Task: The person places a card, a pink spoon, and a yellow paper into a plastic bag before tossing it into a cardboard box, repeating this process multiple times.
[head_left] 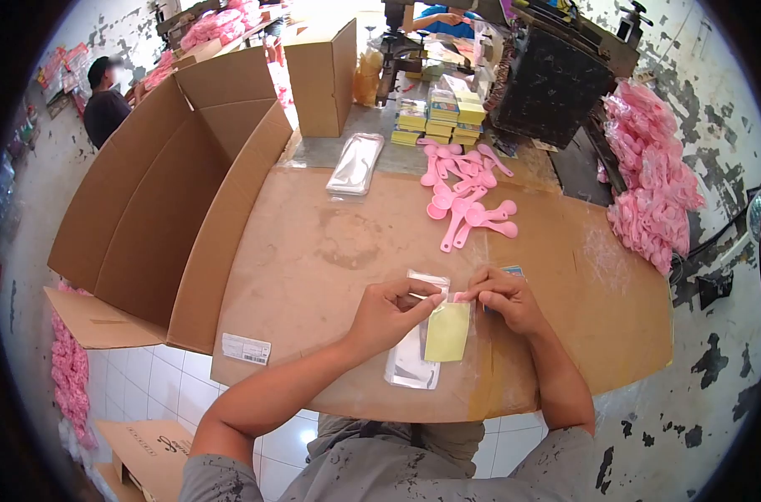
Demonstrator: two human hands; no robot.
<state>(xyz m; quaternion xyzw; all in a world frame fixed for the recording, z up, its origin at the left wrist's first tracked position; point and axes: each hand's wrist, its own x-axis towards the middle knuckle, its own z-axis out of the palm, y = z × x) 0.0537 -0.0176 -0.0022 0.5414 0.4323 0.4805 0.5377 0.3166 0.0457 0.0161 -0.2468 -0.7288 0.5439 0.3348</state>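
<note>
Between my hands is a small clear plastic bag point(473, 335) with a plain yellow card point(447, 332) in it. My left hand point(397, 311) pinches the bag's upper left corner between thumb and finger. At the upper right, my right hand point(508, 299) has its fingers closed at the bag's top edge. A bit of pink point(460, 297) shows by its fingertips, mostly hidden. Beneath the bag lies a stack of clear plastic bags point(411, 368). Part of a blue printed card point(513, 271) sticks out behind my right hand. Farther back lies a pile of pink measuring spoons point(460, 197).
A large open cardboard box point(159, 201) stands left of the cardboard-covered table point(313, 276). Another bag stack point(355, 163) lies toward the back, near stacked cards point(439, 113). Bundled pink spoons point(648, 167) hang at the right beside a dark machine point(548, 84). People are in the background.
</note>
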